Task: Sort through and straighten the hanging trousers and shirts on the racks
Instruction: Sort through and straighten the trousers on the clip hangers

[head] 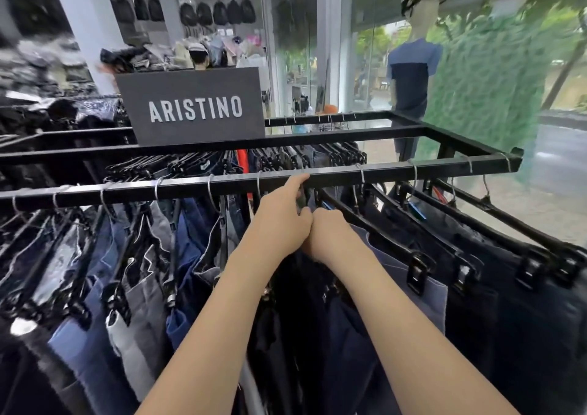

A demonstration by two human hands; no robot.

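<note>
Left hand [279,224] pinches a black hanger [300,198] just under the rail [190,189], with the forefinger up against the rail. Right hand [330,238], touching the left, curls over the dark trousers [301,319] hanging at six o'clock. Mid-sort, I'd judge; next, slide and square this hanger. The trousers hang crowded and uneven.
</note>
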